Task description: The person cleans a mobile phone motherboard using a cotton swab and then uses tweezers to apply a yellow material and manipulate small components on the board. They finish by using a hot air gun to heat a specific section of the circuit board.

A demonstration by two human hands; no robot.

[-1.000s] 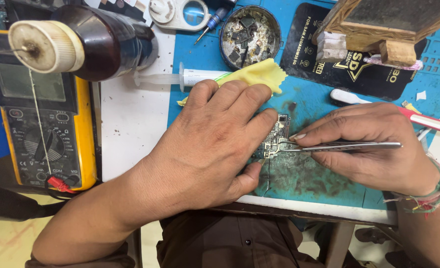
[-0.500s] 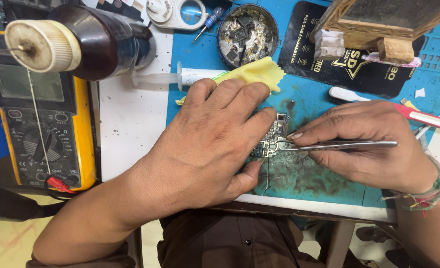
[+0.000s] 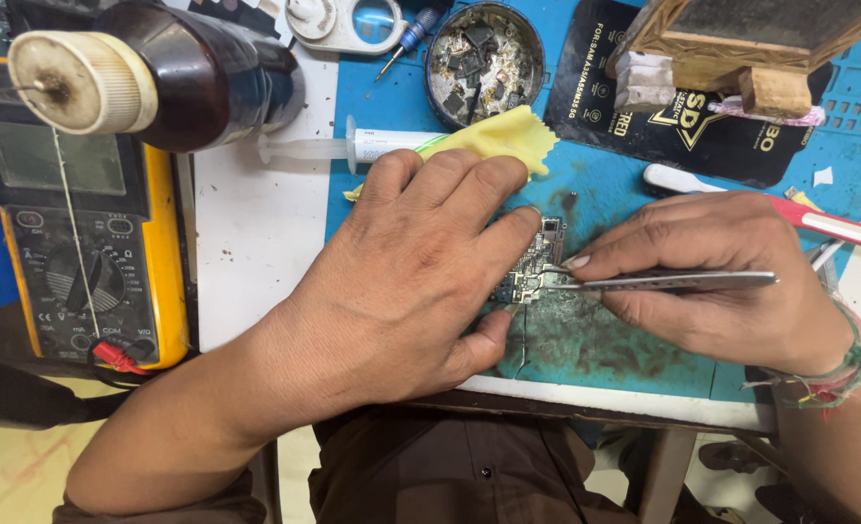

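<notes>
**Tweezers on the board, left hand pinning it down**

I start at the grip: the right hand [image 3: 731,291] pinches a pair of metal tweezers [image 3: 673,281] between thumb and fingers, held nearly level, with the tips resting on the small circuit board [image 3: 537,272]. The tips look closed or almost closed, but whether they hold a part I cannot tell; whatever is there is too small to make out.

The left hand [image 3: 411,281] lies flat over the board's left side, fingers pressing its upper edge and thumb tucked under its lower edge, so the board sits clamped against the blue work mat [image 3: 605,340]. Only the right strip of the board shows between the two hands.

As for progress, I judge this as mid-work: the board is on the mat, steadied, with the tool in contact. The mat under it is smudged dark with residue, and nothing shows the job as finished. I see no part lifted clear.

Moving outward: a yellow cloth [image 3: 493,136] lies just behind the left fingers, with a syringe [image 3: 353,147] beside it. A round tin of scrap chips [image 3: 484,60] sits further back. To the left stand a yellow multimeter [image 3: 86,243] and a dark bottle [image 3: 173,68].
</notes>
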